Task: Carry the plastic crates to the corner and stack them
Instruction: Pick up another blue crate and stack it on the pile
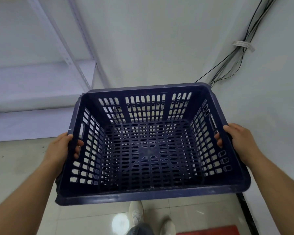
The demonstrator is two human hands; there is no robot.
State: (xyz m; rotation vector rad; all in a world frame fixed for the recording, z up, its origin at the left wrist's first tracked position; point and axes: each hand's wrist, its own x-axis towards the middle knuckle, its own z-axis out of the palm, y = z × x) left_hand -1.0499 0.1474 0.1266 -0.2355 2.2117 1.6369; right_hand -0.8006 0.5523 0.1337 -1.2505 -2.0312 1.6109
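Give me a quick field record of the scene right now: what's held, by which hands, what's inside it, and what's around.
held item: dark blue slotted plastic crate, raised off the floor
left hand: gripping the crate's left rim, fingers inside
right hand: gripping the crate's right rim, fingers inside
crate contents: empty
ahead: white wall corner
left: white metal shelving unit
right wall: bundle of black cables
floor: glossy pale tiles, red item at bottom edge
other crates: none clearly visible
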